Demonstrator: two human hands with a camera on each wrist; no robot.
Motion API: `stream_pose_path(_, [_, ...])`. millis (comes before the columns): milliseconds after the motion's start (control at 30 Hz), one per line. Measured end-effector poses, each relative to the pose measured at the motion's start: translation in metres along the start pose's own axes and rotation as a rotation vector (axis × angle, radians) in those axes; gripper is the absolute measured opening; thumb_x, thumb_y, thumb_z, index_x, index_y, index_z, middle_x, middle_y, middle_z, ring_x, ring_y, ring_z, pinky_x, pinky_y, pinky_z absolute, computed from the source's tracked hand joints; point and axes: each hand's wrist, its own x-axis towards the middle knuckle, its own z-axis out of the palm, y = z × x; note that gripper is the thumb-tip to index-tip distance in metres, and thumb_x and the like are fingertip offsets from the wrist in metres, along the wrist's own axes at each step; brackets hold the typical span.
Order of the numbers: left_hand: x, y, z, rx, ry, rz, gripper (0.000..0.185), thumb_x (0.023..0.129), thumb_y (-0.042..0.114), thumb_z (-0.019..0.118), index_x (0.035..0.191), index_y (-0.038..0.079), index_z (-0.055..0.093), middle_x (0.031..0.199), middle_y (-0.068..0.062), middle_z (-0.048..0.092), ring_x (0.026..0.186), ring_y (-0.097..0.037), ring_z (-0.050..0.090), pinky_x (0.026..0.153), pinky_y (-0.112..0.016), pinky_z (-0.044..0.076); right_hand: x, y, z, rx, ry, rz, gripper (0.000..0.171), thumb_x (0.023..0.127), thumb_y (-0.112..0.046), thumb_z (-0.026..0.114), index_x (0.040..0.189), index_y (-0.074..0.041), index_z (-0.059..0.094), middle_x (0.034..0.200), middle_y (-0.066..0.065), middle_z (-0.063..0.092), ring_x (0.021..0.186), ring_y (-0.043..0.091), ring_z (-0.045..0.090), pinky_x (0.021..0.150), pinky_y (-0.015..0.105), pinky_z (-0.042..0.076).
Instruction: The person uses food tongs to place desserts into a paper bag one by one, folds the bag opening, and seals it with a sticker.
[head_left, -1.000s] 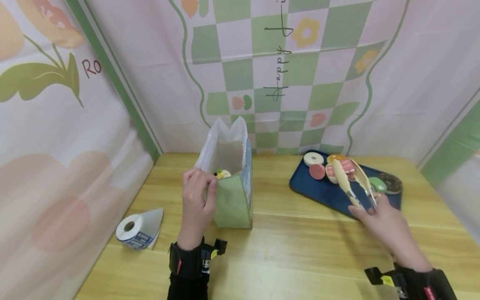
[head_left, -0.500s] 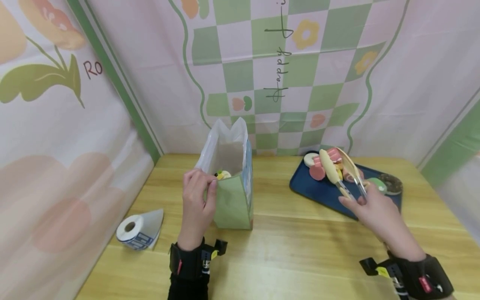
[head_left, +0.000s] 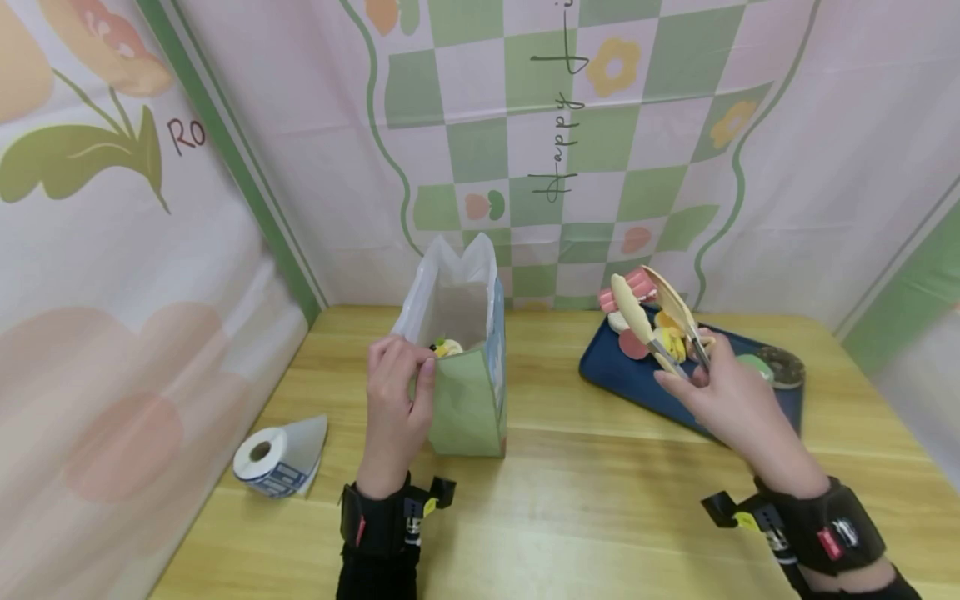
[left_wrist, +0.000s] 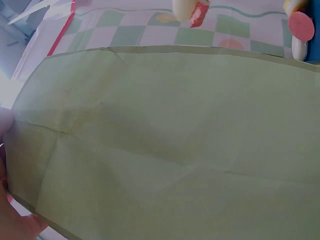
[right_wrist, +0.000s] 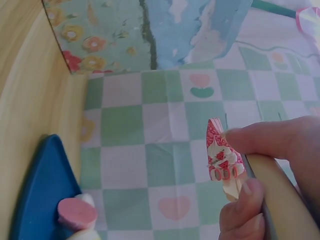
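Note:
My left hand (head_left: 397,392) pinches the near rim of an upright green paper bag (head_left: 467,408), whose mouth gapes. A cream-topped item (head_left: 448,348) shows inside it. The bag's green side (left_wrist: 165,130) fills most of the left wrist view. My right hand (head_left: 731,396) grips a pair of tongs (head_left: 632,310) with pale, wide tips. Between those tips is a pink cake slice (head_left: 611,298), raised above the tray's back left corner. In the right wrist view the cake slice (right_wrist: 218,155) shows red sides and white cream; the tongs partly hide it.
The blue tray (head_left: 611,367) stands at the right with a pink disc (head_left: 633,344), a yellow piece (head_left: 672,344), a green piece (head_left: 756,367) and a dark doughnut (head_left: 783,367). A label roll (head_left: 266,467) lies on the left. A patterned curtain (head_left: 540,167) hangs behind the table.
The right hand has lifted the cake slice in the tongs off the tray and carried it up and to the left, uncovering the yellow piece. My left hand stays at the bag's rim.

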Motion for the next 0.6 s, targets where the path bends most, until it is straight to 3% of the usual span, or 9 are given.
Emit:
stream_pose_path(167, [0.0,0.0,0.0,0.003,0.0,-0.006,0.032,0.103,0.025,0.048,0.081,0.004,0.058,0.076,-0.006,0.057,0.08,-0.022,0.052,0.093,-0.043,0.037,0.002,-0.012,-0.003,-0.005,0.019,-0.026,0.09,0.089,-0.066,0.054,0.141,0.003,0.026,0.074,0.007,0.04,0.055,0.019,0.041,0.047,0.029,0.03])
stream_pose_path(467, [0.0,-0.001,0.001,0.007,-0.001,-0.012,0.033,0.103,0.025,0.047,0.081,0.004,0.058,0.076,-0.006,0.057,0.081,-0.022,0.052,0.094,-0.043,0.037,0.009,-0.036,-0.01,-0.045,0.039,-0.094,0.097,0.089,-0.062,0.058,0.149,0.005,0.022,0.078,0.012,0.049,0.065,0.023,0.051,0.052,0.03,0.035])
stream_pose_path(600, [-0.001,-0.001,0.001,0.004,-0.006,-0.023,0.032,0.103,0.026,0.047,0.081,0.004,0.059,0.076,-0.006,0.056,0.081,-0.022,0.052,0.094,-0.043,0.037,0.013,-0.046,-0.013,-0.061,0.062,-0.113,0.097,0.086,-0.066,0.059,0.148,0.001,0.026,0.083,0.015,0.053,0.07,0.025,0.053,0.055,0.031,0.036])
